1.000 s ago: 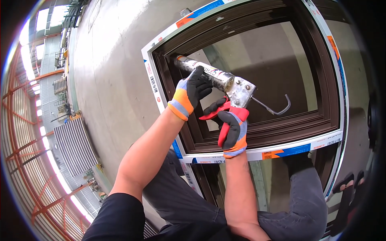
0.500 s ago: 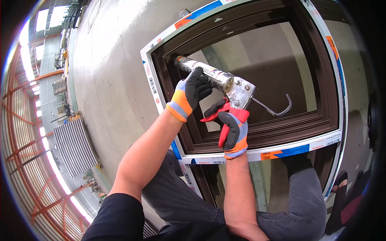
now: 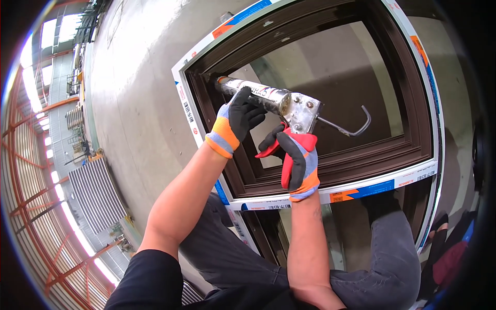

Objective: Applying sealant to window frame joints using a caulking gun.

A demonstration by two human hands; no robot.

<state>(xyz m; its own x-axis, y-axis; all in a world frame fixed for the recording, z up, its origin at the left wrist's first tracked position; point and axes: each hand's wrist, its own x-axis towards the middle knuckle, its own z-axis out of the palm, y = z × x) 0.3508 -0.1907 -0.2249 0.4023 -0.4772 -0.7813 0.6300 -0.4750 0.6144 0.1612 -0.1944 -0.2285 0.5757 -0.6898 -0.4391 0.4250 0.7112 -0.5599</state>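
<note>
Gun (image 3: pixel 281 101) farther left, in right grip (image 3: pixel 299 165)

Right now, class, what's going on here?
The person's gloved right hand grips the red handle of a caulking gun, while the gloved left hand is against its tube. The gun's front end points into the upper-left inner corner of a brown frame, and its hooked rod sticks out behind.

head | gloved hands (image 3: pixel 301 168) on caulking gun (image 3: pixel 280 98) | brown frame (image 3: pixel 361 168) beneath
</note>
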